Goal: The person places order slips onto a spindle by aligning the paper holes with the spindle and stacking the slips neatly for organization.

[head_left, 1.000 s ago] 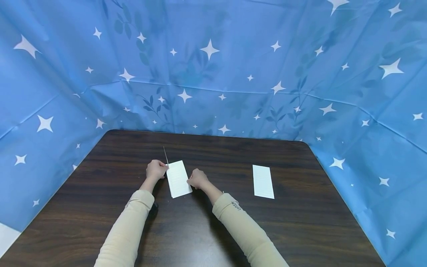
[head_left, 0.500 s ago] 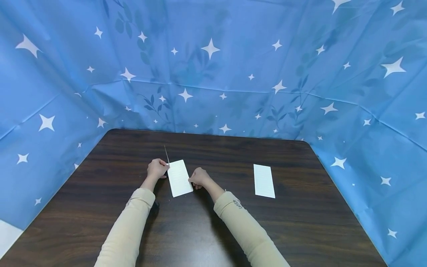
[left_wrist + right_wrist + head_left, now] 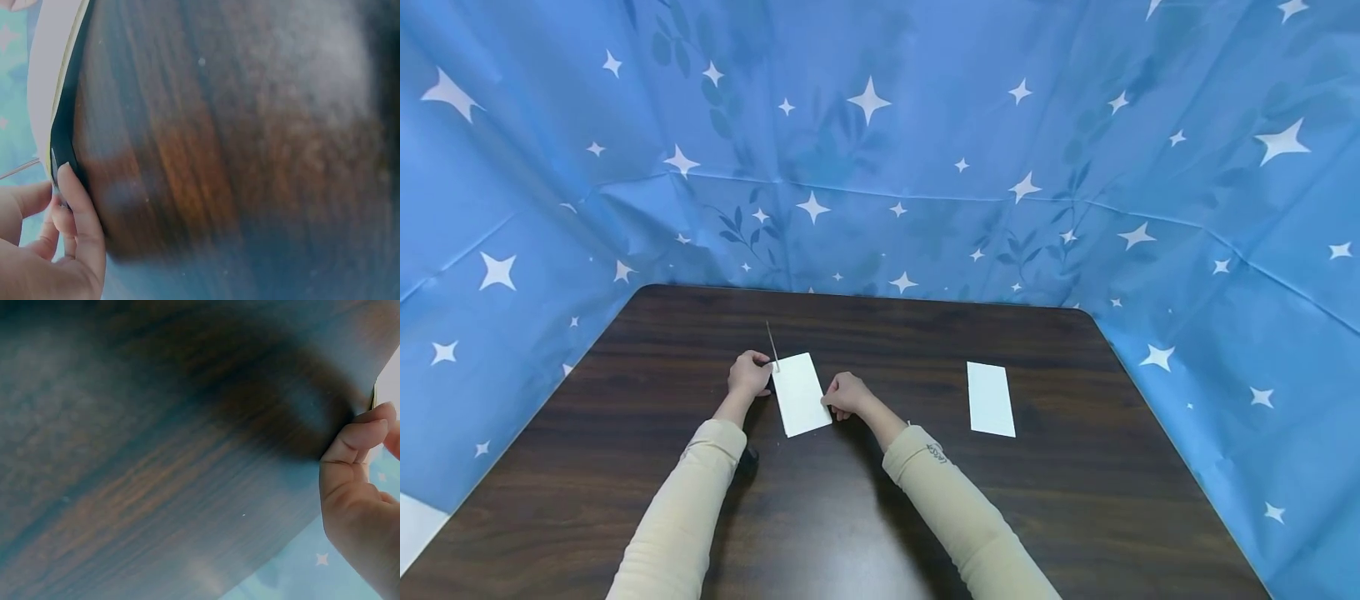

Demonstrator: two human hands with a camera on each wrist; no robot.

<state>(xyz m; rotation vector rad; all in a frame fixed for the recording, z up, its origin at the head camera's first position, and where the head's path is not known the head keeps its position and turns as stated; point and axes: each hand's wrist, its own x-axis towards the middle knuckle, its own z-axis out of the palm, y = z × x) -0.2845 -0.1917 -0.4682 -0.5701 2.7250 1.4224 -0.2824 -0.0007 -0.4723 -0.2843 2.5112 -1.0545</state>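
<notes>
A small white booklet (image 3: 801, 396) is held between both hands over the left half of the table. At its upper left edge, my left hand (image 3: 748, 379) pinches it between thumb and fingers. My right hand (image 3: 847, 395) pinches the lower right edge, with the fingers curled under. From the booklet's top left corner sticks out a thin, straight strip (image 3: 772, 343). The left wrist view shows the booklet's layered page edge (image 3: 62, 81) and a dark underside, with fingertips (image 3: 65, 169) beneath it. In the right wrist view most of the booklet lies outside the picture.
A white sheet of paper (image 3: 991, 399) lies on the right half of the dark wooden table (image 3: 1090, 500). Behind the table hangs a blue curtain (image 3: 925, 167) with white stars. A small black object (image 3: 748, 461) shows beside the left sleeve.
The head view has shifted slightly, so everything sits a little higher in the picture. Both hands keep their grip on the booklet in nearly the same place.
</notes>
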